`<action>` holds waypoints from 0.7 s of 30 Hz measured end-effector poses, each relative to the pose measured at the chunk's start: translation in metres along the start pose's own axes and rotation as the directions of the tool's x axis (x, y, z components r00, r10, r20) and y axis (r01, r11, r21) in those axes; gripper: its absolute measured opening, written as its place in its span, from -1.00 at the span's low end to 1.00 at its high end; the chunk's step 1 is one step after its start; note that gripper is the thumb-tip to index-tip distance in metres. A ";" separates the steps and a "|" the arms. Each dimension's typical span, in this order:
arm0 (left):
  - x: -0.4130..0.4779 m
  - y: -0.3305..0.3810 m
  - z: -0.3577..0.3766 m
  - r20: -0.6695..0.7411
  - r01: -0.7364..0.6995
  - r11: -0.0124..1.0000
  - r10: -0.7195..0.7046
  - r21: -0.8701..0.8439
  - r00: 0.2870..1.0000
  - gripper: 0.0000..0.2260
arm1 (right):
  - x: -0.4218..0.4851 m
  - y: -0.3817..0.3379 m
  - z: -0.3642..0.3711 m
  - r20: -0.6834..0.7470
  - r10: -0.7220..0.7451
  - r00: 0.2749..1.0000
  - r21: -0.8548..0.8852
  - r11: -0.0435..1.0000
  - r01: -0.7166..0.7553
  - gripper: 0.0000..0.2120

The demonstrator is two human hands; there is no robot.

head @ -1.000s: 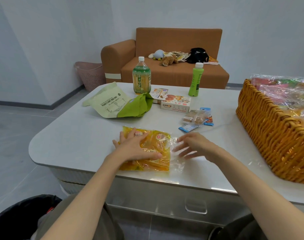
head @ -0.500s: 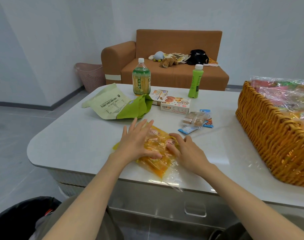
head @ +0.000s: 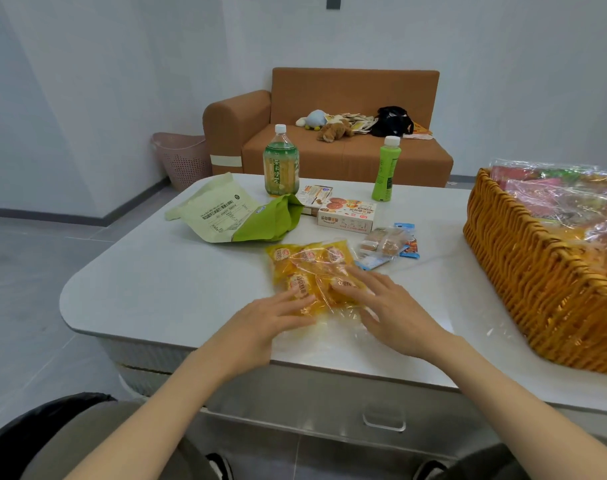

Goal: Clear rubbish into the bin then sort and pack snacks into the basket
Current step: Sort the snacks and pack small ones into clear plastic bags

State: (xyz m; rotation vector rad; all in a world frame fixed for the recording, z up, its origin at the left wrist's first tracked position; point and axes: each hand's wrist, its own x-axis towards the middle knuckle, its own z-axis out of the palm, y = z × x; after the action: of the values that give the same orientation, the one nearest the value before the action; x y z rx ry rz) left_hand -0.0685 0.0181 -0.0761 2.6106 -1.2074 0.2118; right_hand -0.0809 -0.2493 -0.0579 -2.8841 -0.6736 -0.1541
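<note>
A clear bag of yellow-wrapped snacks point(head: 312, 268) lies on the white table point(head: 163, 285) near its front edge. My left hand point(head: 270, 320) lies on the bag's near left end with fingers stretched out. My right hand point(head: 388, 310) rests flat on its near right end. A woven orange basket point(head: 523, 271) holding several plastic-wrapped packs stands at the right. The black-lined bin point(head: 21, 434) shows at the bottom left, below the table.
Behind the bag lie a green-and-cream pouch point(head: 232, 216), two biscuit boxes point(head: 345, 214) and small wrapped snacks point(head: 386, 242). A large tea bottle point(head: 280, 166) and a slim green bottle point(head: 385, 169) stand at the far edge. A sofa and pink basket point(head: 184, 161) are beyond.
The yellow snack bag has turned and slid away from the table's front edge, now lying further in. Both hands moved with it and now rest on its near end.
</note>
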 end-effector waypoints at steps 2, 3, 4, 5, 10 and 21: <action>-0.010 0.008 -0.002 0.154 0.025 0.999 -0.030 0.036 0.988 -0.28 | -0.008 0.001 0.004 0.094 -0.068 0.993 0.056 0.996 0.063 -0.48; -0.013 0.011 -0.003 0.186 0.034 0.999 -0.041 0.042 0.982 -0.31 | -0.013 0.001 0.006 0.143 -0.082 0.986 0.049 0.996 0.075 -0.46; -0.016 0.013 -0.004 0.187 0.051 0.998 -0.056 0.029 0.981 -0.33 | -0.016 0.001 0.008 0.178 -0.085 0.980 0.015 0.996 0.083 -0.43; -0.017 0.013 -0.004 0.168 0.074 0.997 -0.074 0.012 0.983 -0.36 | -0.018 0.001 0.009 0.197 -0.080 0.977 -0.022 0.996 0.086 -0.41; -0.017 0.010 0.000 -0.024 0.008 0.984 -0.004 0.178 1.000 -0.36 | -0.020 0.000 0.005 0.205 -0.069 0.976 -0.091 0.992 0.089 -0.33; -0.025 0.000 -0.003 -0.017 0.258 0.853 -0.298 -0.454 0.954 -0.74 | -0.018 0.004 0.002 0.205 -0.074 0.976 -0.066 0.994 0.089 -0.35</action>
State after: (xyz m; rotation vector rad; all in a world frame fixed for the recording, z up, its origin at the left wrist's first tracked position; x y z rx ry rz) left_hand -0.0849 0.0368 -0.0791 2.2980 -0.7236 -0.0132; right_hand -0.0955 -0.2600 -0.0626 -2.9719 -0.8390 0.1077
